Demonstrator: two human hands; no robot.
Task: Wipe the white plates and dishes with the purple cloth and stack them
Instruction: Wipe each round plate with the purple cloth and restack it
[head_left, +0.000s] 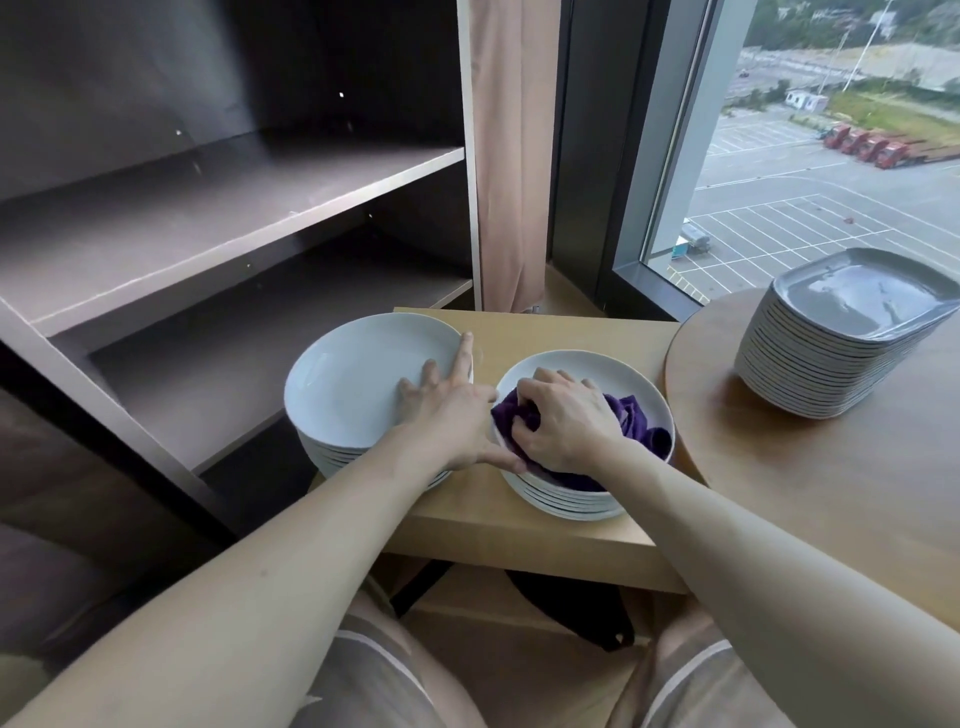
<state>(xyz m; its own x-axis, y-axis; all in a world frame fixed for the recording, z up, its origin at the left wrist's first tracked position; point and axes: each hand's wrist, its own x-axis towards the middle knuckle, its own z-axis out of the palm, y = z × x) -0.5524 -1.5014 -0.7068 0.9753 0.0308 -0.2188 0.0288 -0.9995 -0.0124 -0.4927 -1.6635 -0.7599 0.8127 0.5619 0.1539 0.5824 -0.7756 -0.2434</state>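
Left hand (447, 410) is laid flat on the right part of the top plate of a stack of white plates (358, 379), fingers straight and spread, thumb stretched towards the neighbouring stack. Right hand (566, 415) is seen with fingers curled, bunching the purple cloth (636, 421) inside the top dish of a stack of white dishes (587, 358). The cloth is crumpled and kept within that dish, against its near and right wall. Both stacks are set side by side, just apart, on a low wooden table (545, 332). A stack of squarish plates (852, 306) is noted on a round table (831, 467) to the right, by the window (831, 156). A shelf unit (234, 208) and a curtain (511, 156) are recorded behind.
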